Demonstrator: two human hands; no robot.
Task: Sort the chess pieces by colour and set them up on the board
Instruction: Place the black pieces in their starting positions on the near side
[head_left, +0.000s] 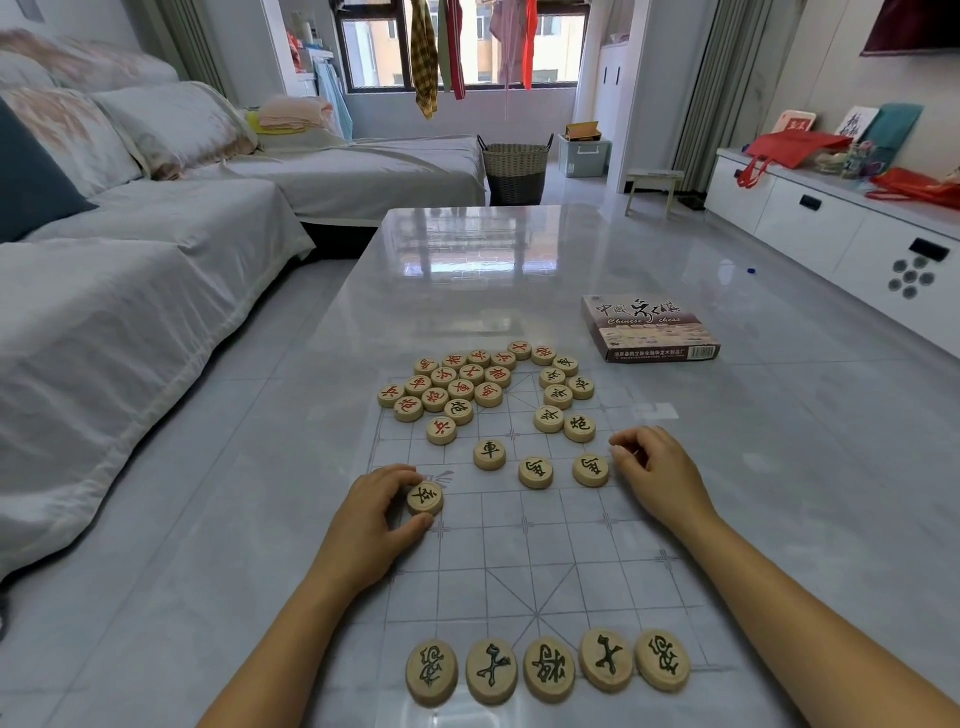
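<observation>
**Op:** Nearest me, what's set?

**Obs:** Back row (548, 667): five black-lettered discs lying flat along the near edge of the board (519, 561), packed close. Your forearms flank it. A dragged wrist would scatter that row.

**Op:** My hands?

**Obs:** Your left hand (374, 514) pinches one black disc (425, 498) between thumb and fingers, at the board's left edge about mid-board. Your right hand (660, 473) rests at the right edge with fingers loosely curled and nothing visibly held, just beside a loose black disc (590, 470). Two more loose black ones sit to its left.

**Op:** Further out?

**Obs:** Red heap (447, 387) far left, smaller black group (563, 395) far right. The box (649, 327) is beyond them on the table (467, 260). Watch the stray black disc (458, 411) lodged in the red heap's near side. Sweep the heap whole and you'd mis-sort it. The board looks like a thin sheet on a glossy top. Pushing discs rather than lifting them could slide it and skew everything already placed.
</observation>
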